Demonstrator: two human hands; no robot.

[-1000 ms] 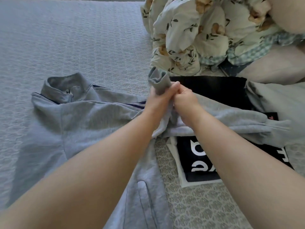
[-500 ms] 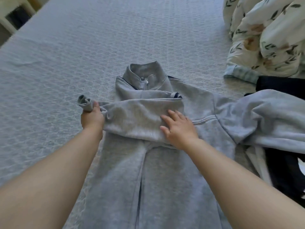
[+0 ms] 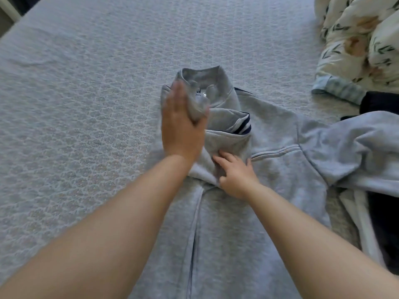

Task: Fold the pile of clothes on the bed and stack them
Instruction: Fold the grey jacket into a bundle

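A grey zip-up sweatshirt [image 3: 278,173] lies front-up on the bed, its collar pointing away from me. Its left sleeve is folded across the chest. My left hand [image 3: 183,128] holds that sleeve's cuff end, doubled back toward the collar; the hand is blurred by motion. My right hand [image 3: 235,173] presses flat, fingers spread, on the folded sleeve at mid-chest. The other sleeve [image 3: 354,152] trails off to the right, bunched over other clothes.
The grey patterned bedspread [image 3: 86,104] stretches left and far. A floral duvet [image 3: 362,46] is heaped at the top right. Dark clothing [image 3: 380,104] and a black-and-white garment [image 3: 382,231] lie under the sweatshirt's right side. The bed's left edge [image 3: 13,20] shows at top left.
My left hand has carried the sleeve cuff from the sweatshirt's left side back over the chest toward the collar. My right hand has slid slightly down and stays pressed on the fold.
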